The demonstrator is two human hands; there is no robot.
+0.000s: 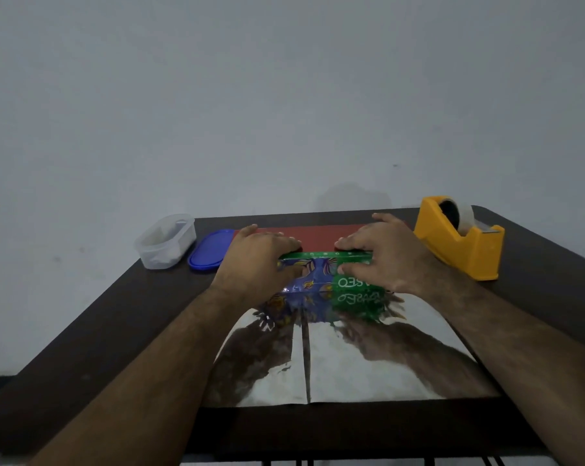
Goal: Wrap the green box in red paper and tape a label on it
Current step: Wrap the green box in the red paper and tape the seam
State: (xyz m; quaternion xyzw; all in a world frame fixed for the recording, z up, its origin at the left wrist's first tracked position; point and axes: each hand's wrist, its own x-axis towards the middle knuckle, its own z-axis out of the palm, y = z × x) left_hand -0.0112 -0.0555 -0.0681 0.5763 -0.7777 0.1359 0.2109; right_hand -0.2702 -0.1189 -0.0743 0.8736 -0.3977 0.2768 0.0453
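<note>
The green box (324, 264), printed with blue and yellow patterns and white letters, stands on the wrapping paper (344, 368) in the middle of the dark table. The paper lies shiny silver side up towards me, mirroring the box and my arms; its red side (318, 234) shows as a strip behind the box. My left hand (254, 260) grips the box's left end, fingers curled over its top edge. My right hand (381, 257) grips the right end the same way. No label is visible.
A yellow tape dispenser (459, 235) with a roll of clear tape stands at the back right of the table (92, 331). At the back left sit a clear plastic container (165, 240) and its blue lid (208, 250). A grey wall rises behind.
</note>
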